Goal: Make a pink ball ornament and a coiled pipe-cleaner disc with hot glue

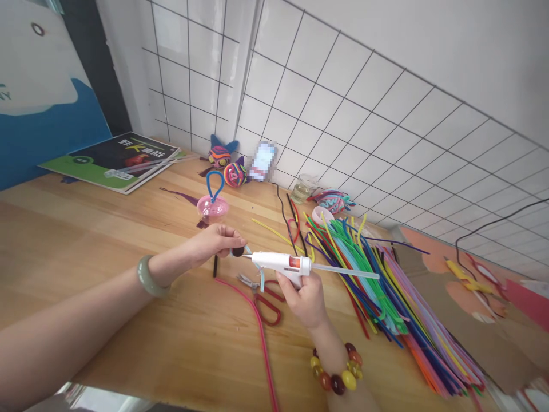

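My left hand [221, 240], a green bangle on its wrist, pinches a small dark round piece [238, 250] with a light blue strip beside it. In my right hand [306, 297] is a white glue gun [274, 261], its nozzle pointing left and touching or nearly touching the dark piece. A clear glue stick [347, 271] sticks out of the gun's back end. Red-handled scissors [268, 309] lie open on the table below the gun. Near them a pink-red pipe cleaner [261, 326] runs down to the table's front edge.
Bundles of colourful pipe cleaners [373, 274] lie at the right. Behind the hands are a pink dish [213, 207] with a blue loop, wrapped ornaments [235, 173], a phone [262, 161] and a glass jar [301, 190]. A book [128, 157] lies back left; a yellow tool [465, 277] far right.
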Tool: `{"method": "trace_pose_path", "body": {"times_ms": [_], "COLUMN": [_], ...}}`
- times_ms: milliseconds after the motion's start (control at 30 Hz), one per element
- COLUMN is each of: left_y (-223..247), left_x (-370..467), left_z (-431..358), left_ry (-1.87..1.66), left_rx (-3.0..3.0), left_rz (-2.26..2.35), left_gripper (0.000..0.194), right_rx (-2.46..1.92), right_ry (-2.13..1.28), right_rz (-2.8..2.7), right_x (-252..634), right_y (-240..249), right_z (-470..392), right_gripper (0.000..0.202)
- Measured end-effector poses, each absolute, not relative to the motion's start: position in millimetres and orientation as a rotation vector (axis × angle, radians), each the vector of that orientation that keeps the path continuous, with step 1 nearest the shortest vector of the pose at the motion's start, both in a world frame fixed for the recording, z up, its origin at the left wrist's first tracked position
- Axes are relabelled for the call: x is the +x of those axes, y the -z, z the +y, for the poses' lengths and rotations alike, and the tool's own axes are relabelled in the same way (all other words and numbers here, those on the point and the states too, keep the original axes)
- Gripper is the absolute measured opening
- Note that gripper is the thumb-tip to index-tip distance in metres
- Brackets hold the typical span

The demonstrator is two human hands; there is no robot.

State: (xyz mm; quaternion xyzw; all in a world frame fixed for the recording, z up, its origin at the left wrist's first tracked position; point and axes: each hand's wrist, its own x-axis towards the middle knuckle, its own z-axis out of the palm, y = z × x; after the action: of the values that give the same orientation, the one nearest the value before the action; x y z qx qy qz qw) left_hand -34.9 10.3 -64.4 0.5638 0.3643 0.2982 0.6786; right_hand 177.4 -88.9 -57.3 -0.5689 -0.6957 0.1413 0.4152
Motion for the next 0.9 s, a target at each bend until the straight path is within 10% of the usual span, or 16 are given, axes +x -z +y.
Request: {"method": "trace_pose_path", "body": {"times_ms": [433, 900], "left_y": [65.8, 62.7], "left_x": [-34.0, -25.9], "left_z": [10.0, -1.5], "left_ry": [-0.651, -0.608], "left_rx": [1.241, 1.252], "left_rz": [0.842, 0.765], "left_gripper": [0.024, 0.023], "right_rx": [-1.174, -1.626], "right_ry": [-1.072, -0.979], "right_rz": [-1.198, -1.281], "right_x": [189.6, 204.8], "right_y": [57.6, 88.8], "right_z": [-79.2, -55.9], "right_gripper": [0.021, 0.033]}}
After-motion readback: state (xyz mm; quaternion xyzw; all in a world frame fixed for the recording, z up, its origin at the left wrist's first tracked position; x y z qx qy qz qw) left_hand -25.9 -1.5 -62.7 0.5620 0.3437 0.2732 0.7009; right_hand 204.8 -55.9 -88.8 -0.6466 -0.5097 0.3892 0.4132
